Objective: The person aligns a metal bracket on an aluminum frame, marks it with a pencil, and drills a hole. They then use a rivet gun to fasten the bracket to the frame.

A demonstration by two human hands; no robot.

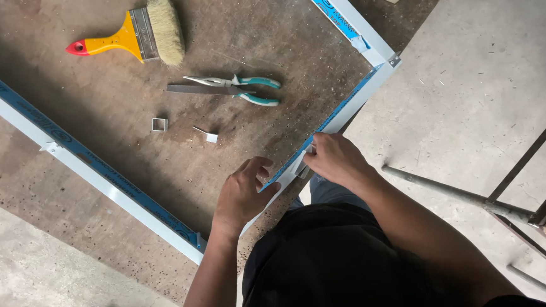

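Resting on worn tabletop [160,167] (speckled) — frame [340,114], hands

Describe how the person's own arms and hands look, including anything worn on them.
Both hands are bare: the left hand and the right hand have no gloves, and I see no rings or watch. Both forearms are uncovered, with no sleeve in sight. The person wears a black top.

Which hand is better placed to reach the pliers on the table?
Left, most likely. The left hand rests on the frame bar on the side nearer the pliers, with bare tabletop between. The right hand pinches a small clip farther away.
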